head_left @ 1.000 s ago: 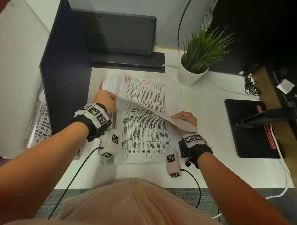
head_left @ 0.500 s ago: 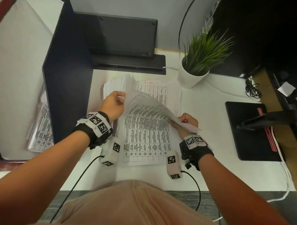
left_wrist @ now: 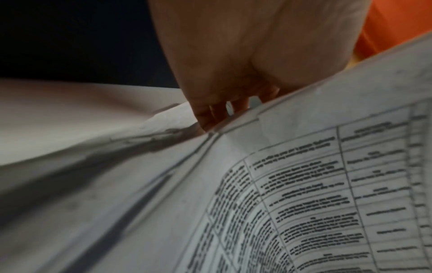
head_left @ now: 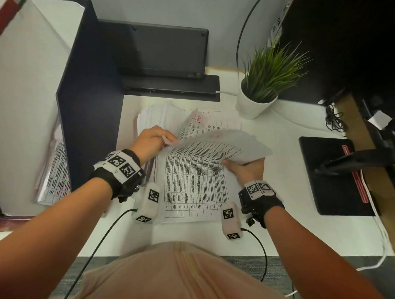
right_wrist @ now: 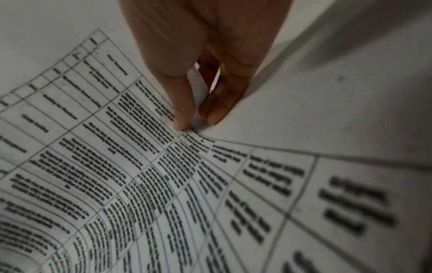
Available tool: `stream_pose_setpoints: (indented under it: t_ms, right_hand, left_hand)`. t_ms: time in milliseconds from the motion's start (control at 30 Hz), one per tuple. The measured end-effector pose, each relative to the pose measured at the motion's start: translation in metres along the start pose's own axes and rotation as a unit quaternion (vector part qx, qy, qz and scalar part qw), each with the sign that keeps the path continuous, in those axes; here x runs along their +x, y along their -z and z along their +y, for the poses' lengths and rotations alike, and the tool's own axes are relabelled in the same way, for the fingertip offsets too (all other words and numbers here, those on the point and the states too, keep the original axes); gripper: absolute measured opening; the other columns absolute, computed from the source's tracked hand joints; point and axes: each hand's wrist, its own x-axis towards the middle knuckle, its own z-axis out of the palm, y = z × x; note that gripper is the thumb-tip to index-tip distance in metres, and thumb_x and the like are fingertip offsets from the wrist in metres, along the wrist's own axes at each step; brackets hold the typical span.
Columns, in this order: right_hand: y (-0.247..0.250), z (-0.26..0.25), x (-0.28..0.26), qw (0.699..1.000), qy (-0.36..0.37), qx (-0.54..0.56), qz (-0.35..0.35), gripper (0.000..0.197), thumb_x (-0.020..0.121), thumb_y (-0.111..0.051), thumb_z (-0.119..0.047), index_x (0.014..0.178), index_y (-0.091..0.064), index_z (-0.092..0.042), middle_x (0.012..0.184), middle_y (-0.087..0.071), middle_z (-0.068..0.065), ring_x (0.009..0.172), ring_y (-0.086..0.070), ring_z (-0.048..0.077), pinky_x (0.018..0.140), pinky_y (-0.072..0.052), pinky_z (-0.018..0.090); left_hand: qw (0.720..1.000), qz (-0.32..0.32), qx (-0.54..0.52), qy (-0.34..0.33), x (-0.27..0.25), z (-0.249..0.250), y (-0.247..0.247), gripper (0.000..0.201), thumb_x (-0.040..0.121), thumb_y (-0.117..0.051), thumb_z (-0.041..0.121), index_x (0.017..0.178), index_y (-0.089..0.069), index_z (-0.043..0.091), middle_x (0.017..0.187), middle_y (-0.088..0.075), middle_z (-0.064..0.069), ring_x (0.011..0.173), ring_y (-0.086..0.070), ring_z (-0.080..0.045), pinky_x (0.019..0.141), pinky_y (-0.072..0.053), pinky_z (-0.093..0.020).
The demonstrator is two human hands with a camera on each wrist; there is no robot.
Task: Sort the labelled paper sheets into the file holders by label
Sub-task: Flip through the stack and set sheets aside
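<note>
Left arm: enters from lower left of the head view, forearm bare, wrist strapped.
Left hand (head_left: 152, 141): centre frame, fingers curled, pinching a sheet (head_left: 216, 148) edge.
Right arm: enters from lower right, wrist strapped.
Right hand (head_left: 246, 170): right of centre, thumb and fingers (right_wrist: 219, 109) pinching the sheet.

A black wrist band (head_left: 116, 174) is being worn on the left arm and another black wrist band (head_left: 261, 203) on the right, each topped by white blocks printed with black square markers. A white marker-printed camera pod (head_left: 149, 201) is being carried below the left wrist and a second pod (head_left: 230, 221) below the right, each trailing a thin black cable (head_left: 94, 249). A peach ribbed garment (head_left: 174, 277) is being worn; both forearms are being left bare.
</note>
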Motion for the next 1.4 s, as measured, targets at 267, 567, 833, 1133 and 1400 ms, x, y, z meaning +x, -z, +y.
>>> stream_pose_setpoints:
  t_ms: [267, 567, 833, 1133, 1400]
  right_hand:
    - [0.003, 0.003, 0.001, 0.995, -0.012, -0.073, -0.066, 0.019, 0.072, -0.075, 0.001, 0.088, -0.065, 0.005, 0.079, -0.066, 0.011, 0.071, -0.062, 0.013, 0.059, -0.044, 0.013]
    - [0.006, 0.011, 0.013, 0.992, -0.075, 0.07, -0.072, 0.05, 0.069, -0.053, 0.019, 0.034, -0.058, -0.016, 0.045, -0.053, -0.009, 0.051, -0.044, 0.008, 0.045, -0.038, 0.01]
    - [0.004, 0.004, 0.007, 0.989, -0.071, 0.107, -0.076, 0.035, 0.073, -0.051, 0.027, 0.065, -0.055, -0.008, 0.073, -0.054, 0.006, 0.064, -0.055, 0.009, 0.059, -0.048, 0.013]
    - [0.001, 0.002, 0.008, 0.988, -0.142, 0.066, -0.018, 0.014, 0.078, -0.053, 0.009, 0.07, -0.055, -0.002, 0.058, -0.06, 0.001, 0.049, -0.056, 0.01, 0.047, -0.047, 0.014]
    - [-0.005, -0.001, 0.0, 0.996, -0.002, -0.081, -0.03, 0.024, 0.073, -0.078, -0.019, 0.077, -0.054, -0.015, 0.082, -0.06, 0.007, 0.068, -0.056, 0.016, 0.056, -0.048, 0.02]
  left_hand:
    - [0.997, -0.005, -0.067, 0.023, -0.002, 0.0, 0.003, 0.032, 0.087, -0.039, -0.007, 0.071, -0.062, 0.007, 0.095, -0.057, -0.005, 0.091, -0.053, -0.017, 0.082, -0.044, -0.02]
    - [0.991, 0.035, -0.028, 0.13, 0.02, 0.004, 0.014, 0.022, 0.085, -0.064, 0.033, 0.091, -0.063, 0.012, 0.083, -0.066, 0.0, 0.07, -0.06, -0.012, 0.05, -0.043, -0.017]
    - [0.997, -0.007, 0.021, 0.078, 0.017, 0.005, 0.01, 0.028, 0.08, -0.067, 0.005, 0.107, -0.066, 0.002, 0.099, -0.065, -0.01, 0.088, -0.062, -0.023, 0.073, -0.05, -0.027]
    - [0.999, 0.023, -0.042, 0.016, -0.005, -0.003, 0.005, 0.032, 0.09, -0.047, -0.004, 0.082, -0.068, 0.019, 0.106, -0.065, -0.008, 0.111, -0.056, -0.027, 0.104, -0.04, -0.045]
    - [0.995, 0.021, -0.099, 0.012, -0.008, -0.002, 0.0, 0.034, 0.091, -0.039, -0.002, 0.075, -0.061, 0.018, 0.088, -0.063, -0.002, 0.082, -0.058, -0.012, 0.075, -0.045, -0.023]
